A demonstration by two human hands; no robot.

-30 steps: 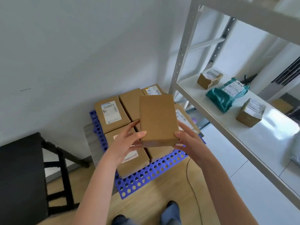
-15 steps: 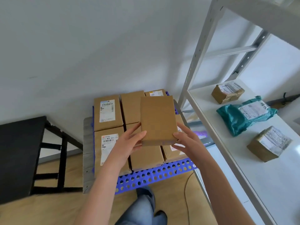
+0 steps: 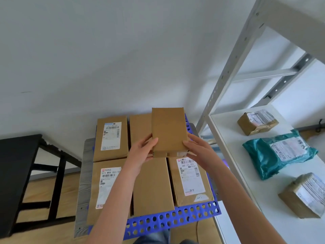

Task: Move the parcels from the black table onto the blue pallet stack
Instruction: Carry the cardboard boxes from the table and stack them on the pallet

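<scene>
Since half a second ago, I've carried the plain cardboard parcel point(image 3: 168, 131) farther out; it now sits in the air over the back right of the pallet. On my right stands the white metal shelf point(image 3: 246, 173) with a teal mailer bag point(image 3: 263, 155) and two taped boxes. At left is the black tabletop point(image 3: 15, 164). Between them lies the blue perforated pallet point(image 3: 172, 221), with five cardboard boxes showing on it in close rows. My hands are apart, left hand point(image 3: 142, 150) and right hand point(image 3: 198, 150) clamped on the parcel's near corners.
</scene>
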